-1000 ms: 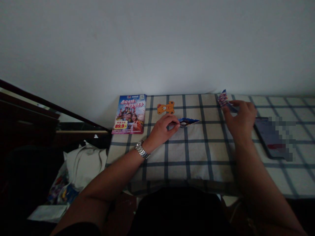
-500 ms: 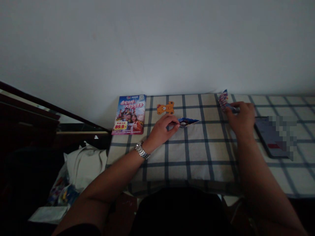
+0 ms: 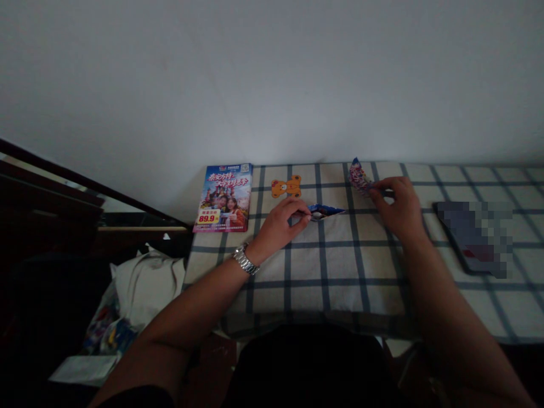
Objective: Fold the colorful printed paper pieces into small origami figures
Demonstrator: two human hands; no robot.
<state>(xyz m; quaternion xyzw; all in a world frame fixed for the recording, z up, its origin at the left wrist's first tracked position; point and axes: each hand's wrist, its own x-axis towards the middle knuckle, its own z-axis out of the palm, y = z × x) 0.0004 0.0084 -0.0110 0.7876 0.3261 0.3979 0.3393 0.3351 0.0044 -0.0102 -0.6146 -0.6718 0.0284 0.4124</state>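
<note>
Sliding left across the checked tablecloth [image 3: 340, 283], the right hand [image 3: 397, 207] pinches a crinkled printed wrapper [image 3: 359, 178] between thumb and fingers, the wrapper poking out beyond them. The left hand [image 3: 278, 224] stays closed on the end of a folded blue packet [image 3: 325, 212], which points right.

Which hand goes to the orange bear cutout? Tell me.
Left, likely: the left hand lies just below the orange bear cutout, though it pinches a blue wrapper; the right hand sits farther away, pinching a patterned wrapper.
</note>
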